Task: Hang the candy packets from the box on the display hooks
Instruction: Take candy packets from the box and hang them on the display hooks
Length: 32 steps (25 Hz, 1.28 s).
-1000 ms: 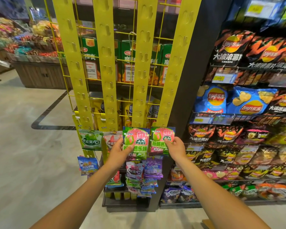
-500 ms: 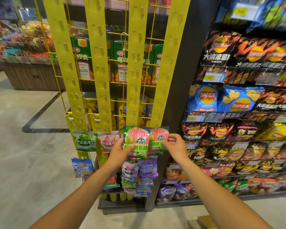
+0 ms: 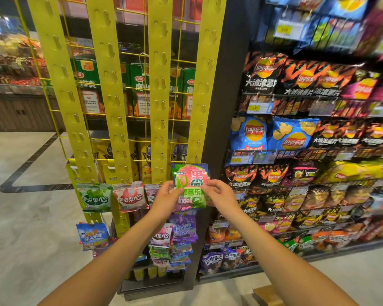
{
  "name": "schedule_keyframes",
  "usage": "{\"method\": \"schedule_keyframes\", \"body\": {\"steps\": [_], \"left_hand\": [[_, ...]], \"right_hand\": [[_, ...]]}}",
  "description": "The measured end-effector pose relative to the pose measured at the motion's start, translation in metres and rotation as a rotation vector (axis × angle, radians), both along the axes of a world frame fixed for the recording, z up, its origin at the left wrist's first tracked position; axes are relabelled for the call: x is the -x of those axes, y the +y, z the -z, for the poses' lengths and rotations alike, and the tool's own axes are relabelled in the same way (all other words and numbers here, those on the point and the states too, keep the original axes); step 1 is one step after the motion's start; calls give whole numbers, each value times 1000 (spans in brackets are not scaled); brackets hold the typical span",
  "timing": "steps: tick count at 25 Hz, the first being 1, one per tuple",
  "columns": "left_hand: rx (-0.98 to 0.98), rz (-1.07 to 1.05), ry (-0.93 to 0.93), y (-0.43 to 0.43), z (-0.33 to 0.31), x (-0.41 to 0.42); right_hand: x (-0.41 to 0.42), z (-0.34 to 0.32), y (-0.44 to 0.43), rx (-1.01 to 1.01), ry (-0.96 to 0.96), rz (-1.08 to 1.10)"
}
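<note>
Both my hands hold a green and pink candy packet at the lower end of the rightmost yellow display strip. My left hand pinches its left edge and my right hand pinches its right edge. A second packet seems to lie behind it, but I cannot tell for sure. A green packet and a red packet hang on the strips to the left. A blue packet and a purple packet hang lower down. The corner of a cardboard box shows at the bottom edge.
Wire shelves of crisp bags fill the right side, beside a black post. The yellow wire grid behind the strips backs onto green cartons. Open floor lies to the left, with a wooden counter beyond.
The two packets, held side by side with one in each hand, have come together into one overlapping stack. Both hands moved closer to each other at the rightmost strip.
</note>
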<state>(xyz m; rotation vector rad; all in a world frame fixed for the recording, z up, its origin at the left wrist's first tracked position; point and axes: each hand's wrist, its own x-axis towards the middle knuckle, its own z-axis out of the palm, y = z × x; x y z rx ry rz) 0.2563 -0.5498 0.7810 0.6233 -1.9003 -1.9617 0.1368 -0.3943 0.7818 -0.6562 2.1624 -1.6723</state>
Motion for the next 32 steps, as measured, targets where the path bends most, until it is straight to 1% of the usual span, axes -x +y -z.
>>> {"method": "schedule_keyframes", "body": {"steps": [2, 5, 11, 17, 24, 28, 32], "left_hand": [[-51, -41, -2, 3, -6, 7], [-110, -54, 46, 4, -21, 17], [-18, -112, 54, -3, -37, 32], [66, -175, 4, -5, -21, 32], [79, -174, -43, -10, -8, 32], [79, -176, -60, -11, 0, 31], [125, -187, -55, -15, 3, 29]], "right_hand": [[4, -3, -1, 3, 27, 26], [14, -14, 0, 46, 36, 65], [35, -29, -6, 62, 31, 139], [40, -13, -11, -17, 48, 157], [39, 4, -14, -62, 32, 159], [38, 11, -15, -76, 47, 178], [35, 10, -16, -113, 81, 207]]}}
